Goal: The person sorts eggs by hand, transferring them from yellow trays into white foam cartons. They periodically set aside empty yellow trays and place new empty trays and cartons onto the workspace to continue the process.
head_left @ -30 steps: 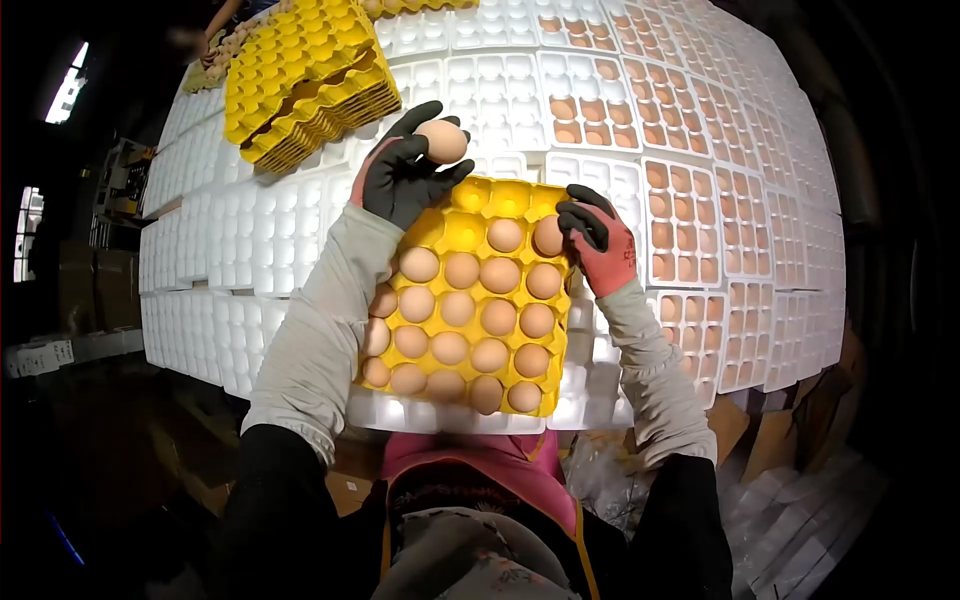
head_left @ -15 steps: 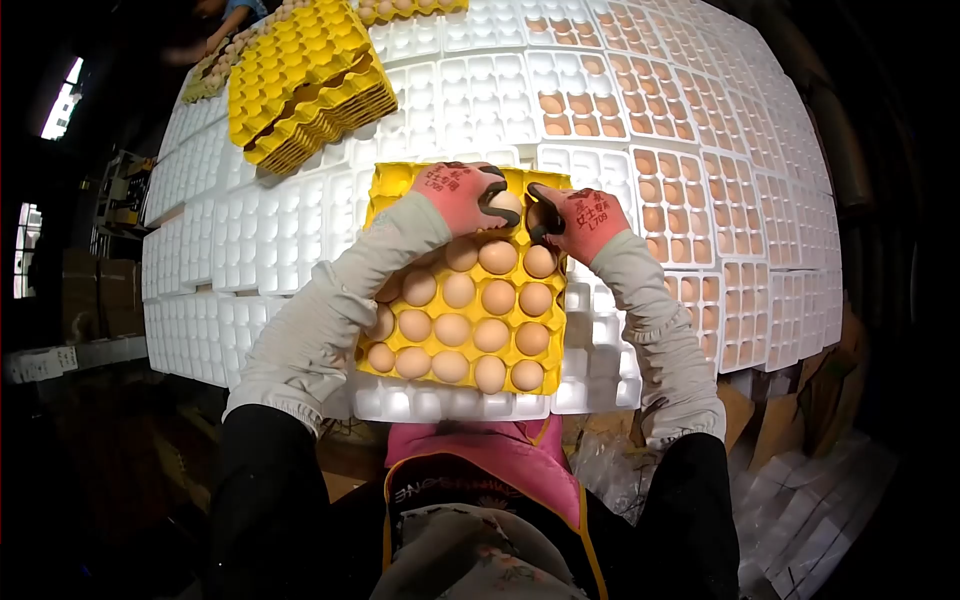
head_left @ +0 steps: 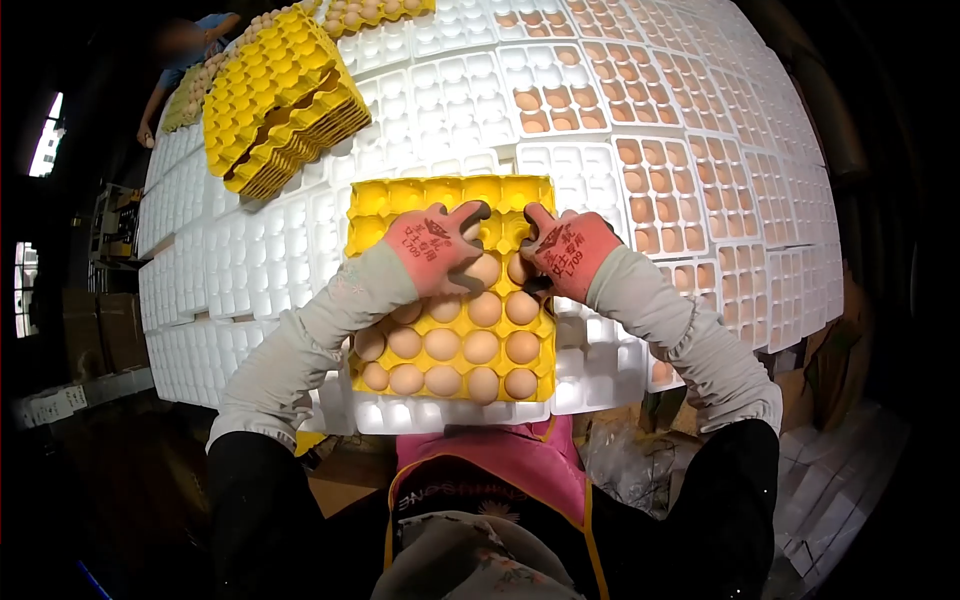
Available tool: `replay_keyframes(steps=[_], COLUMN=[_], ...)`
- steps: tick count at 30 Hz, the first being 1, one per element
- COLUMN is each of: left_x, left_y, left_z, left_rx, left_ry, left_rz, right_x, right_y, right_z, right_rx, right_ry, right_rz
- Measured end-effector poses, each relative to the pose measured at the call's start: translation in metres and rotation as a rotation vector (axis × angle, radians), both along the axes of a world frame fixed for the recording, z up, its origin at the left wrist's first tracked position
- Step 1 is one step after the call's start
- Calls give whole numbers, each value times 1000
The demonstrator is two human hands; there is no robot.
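Note:
Several brown eggs sit in a yellow egg tray (head_left: pixel 400 190) in front of me, its two far rows mostly bare. My left hand (head_left: pixel 440 248), in a pink glove with dark fingertips, curls closed around an egg (head_left: pixel 485 269) in the tray's middle rows. Opposite it, my right hand (head_left: pixel 572 254) wears a matching glove and grips another egg (head_left: pixel 519 269) near the tray's right side. Part of each egg is hidden by fingers. Beneath the yellow tray lies a white foam tray (head_left: pixel 380 414).
A stack of yellow trays (head_left: pixel 285 110) stands at the far left. White foam trays (head_left: pixel 270 260) cover the table, and those on the right (head_left: pixel 660 195) hold eggs. Another person's arm (head_left: pixel 158 100) shows at the far left, beside trays of eggs. Clear plastic (head_left: pixel 630 465) hangs below the front edge.
Both hands have come nearer to me, from the tray's far rows to its middle rows. The view has shifted slightly, and more of the other person shows.

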State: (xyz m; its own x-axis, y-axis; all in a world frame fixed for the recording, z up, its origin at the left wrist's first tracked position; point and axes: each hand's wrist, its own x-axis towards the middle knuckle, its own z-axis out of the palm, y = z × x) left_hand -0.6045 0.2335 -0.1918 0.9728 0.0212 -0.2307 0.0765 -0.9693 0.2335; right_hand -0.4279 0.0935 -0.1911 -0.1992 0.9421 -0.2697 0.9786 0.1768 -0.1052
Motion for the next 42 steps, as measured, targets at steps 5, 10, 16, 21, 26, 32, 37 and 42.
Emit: replay_keyframes(steps=[5,10,16,21,26,32,37,42], left_x=[3,125,198,194,212,238,244,146], left_y=[53,79,91,80,78,35,56,91], left_z=[7,-25,-104,-117,-107,-201,-152,5], left_rx=[-1062,-805,-89,-159,-1318,-184,-8,-718], left_ry=[-346,-101,320,243,-26,-378,-568,-718], left_rz=[505,243,-99,-118,699,63,-333,142], right_x=[61,74,125,116,150,147,123,40], right_y=[-50,-30,-20,14,37,51,10,-28], right_z=[-50,-111,-141,-109,-132,-180,-94,-24], right_rx=[-147,190,381,-30,956,1094,1201,217], right_ry=[2468,3083,798,105,1400,846,1249,1128], right_rz=[-593,-451,-851,-804,-981,-1113,-1023,-558])
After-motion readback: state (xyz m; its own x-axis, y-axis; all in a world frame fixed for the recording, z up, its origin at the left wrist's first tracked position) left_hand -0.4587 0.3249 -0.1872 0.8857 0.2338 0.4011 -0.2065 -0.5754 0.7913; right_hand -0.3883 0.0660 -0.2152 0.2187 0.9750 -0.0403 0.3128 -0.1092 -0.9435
